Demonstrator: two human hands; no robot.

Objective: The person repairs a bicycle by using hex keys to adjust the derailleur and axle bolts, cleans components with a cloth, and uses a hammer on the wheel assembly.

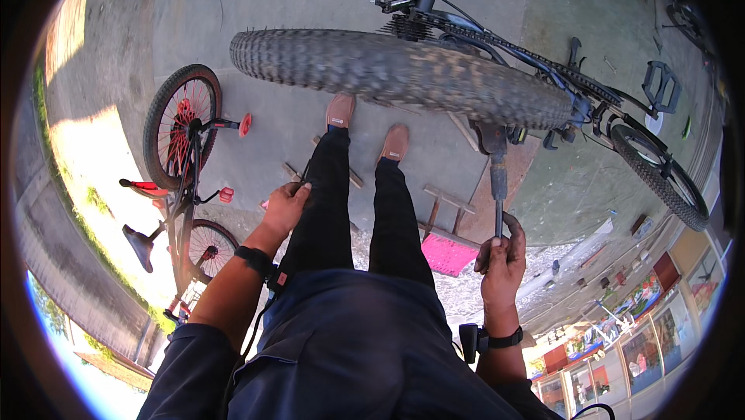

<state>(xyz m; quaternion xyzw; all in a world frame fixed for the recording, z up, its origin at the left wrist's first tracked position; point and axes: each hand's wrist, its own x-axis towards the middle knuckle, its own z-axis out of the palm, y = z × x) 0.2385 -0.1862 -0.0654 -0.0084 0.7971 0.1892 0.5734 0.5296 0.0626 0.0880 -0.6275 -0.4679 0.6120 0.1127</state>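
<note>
A bike's knobby tyre (341, 63), smeared by motion, spans the upper middle, with the chain and sprockets (410, 26) behind it. Below its right part, a metal rod (499, 179) with a thicker sleeve hangs from a dark fitting (493, 137). My right hand (503, 253) has its fingers closed round the rod's lower end. My left hand (291, 203) is against my left thigh, fingers curled; what they hold, if anything, is hidden against the black trousers.
A red-and-black bicycle (178, 210) is on the left. Another wheel (656, 176) is at right. A pink board (448, 251) and a wooden piece (448, 207) lie below the tyre. My feet (394, 141) stand on concrete (194, 17).
</note>
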